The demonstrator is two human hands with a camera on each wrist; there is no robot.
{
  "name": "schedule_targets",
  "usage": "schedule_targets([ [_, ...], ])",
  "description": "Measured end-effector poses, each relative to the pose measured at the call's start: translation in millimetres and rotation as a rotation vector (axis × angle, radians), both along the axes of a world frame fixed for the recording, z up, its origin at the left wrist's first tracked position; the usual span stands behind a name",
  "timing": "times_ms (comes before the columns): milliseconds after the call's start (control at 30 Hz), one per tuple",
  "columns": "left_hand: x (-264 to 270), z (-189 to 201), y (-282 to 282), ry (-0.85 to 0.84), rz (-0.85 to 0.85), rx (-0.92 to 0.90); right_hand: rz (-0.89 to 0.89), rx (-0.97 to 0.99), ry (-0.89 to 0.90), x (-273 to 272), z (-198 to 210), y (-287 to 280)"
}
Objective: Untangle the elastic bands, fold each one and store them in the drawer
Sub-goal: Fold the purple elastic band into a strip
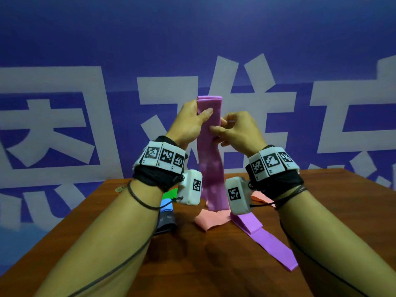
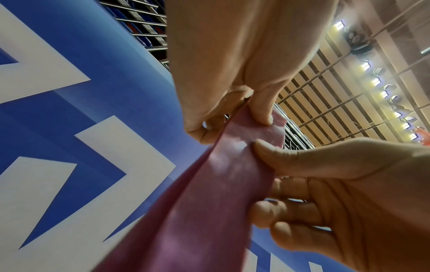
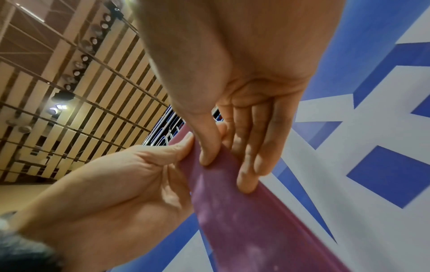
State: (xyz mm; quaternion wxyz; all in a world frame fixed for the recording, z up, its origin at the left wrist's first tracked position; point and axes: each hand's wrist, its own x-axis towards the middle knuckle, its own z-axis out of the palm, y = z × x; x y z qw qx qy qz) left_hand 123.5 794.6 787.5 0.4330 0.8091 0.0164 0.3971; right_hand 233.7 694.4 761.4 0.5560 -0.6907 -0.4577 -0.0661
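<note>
A big blue wall (image 1: 64,39) with white lettering stands behind a brown wood-grain table (image 1: 321,211). Held up above it is the purple band (image 1: 211,172), a long flat ribbon doubled at the top so its layers hang side by side, its lower end twisting slightly just over the tabletop. It looks thin, matte and faintly dusty, limp as cloth; I would judge it very light, stretchy and a bit grabby, not slippery, so it should fold flat readily if the edges are kept lined up. The best hold seems to be at the folded top and a little below it, flat between thumb and fingers.

That is how it is taken now. The left hand (image 1: 188,123) pinches the upper part, thumb in front and fingers behind. The right hand (image 1: 237,131) grips it just lower, thumb and curled fingers clamped across the strip.

On the table lie a pink band (image 1: 209,221) in a crumpled heap, a lilac band (image 1: 267,241) laid out flat, and green (image 1: 170,194), blue (image 1: 166,205) and grey (image 1: 166,224) bands partly hidden by the left arm. No drawer is in view.
</note>
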Motion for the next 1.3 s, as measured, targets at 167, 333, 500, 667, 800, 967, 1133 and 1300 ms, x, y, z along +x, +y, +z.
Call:
schedule_targets([
  [167,-0.8,0.4,-1.2,0.010,0.011,0.005,0.027,-0.016,0.021,-3.2,-0.1,-3.0],
  [333,-0.4,-0.7,-3.4,-0.012,-0.012,-0.051,0.150,-0.016,0.024,-7.6,-1.8,-3.8],
  [500,-0.2,-4.8,-2.5,-0.028,-0.070,-0.107,0.503,0.179,0.343,-17.4,-7.6,0.0],
  [667,-0.9,-11.0,4.9,-0.008,-0.119,-0.109,0.603,0.177,0.365,-22.5,-19.1,7.7],
  [800,2.2,-20.0,13.4,-0.024,-0.166,-0.193,0.580,0.208,0.348,-21.4,-28.9,15.4],
  [967,12.8,-37.2,16.3,0.007,-0.182,-0.249,0.563,0.206,0.267,-19.6,-44.4,36.3],
  [1133,19.9,-53.7,23.3,0.014,-0.170,-0.249,0.555,0.226,0.309,-9.3,-64.8,51.6],
  [1300,31.8,-73.9,45.9,0.056,-0.172,-0.267,0.625,0.174,0.311,6.5,-77.4,64.0],
])
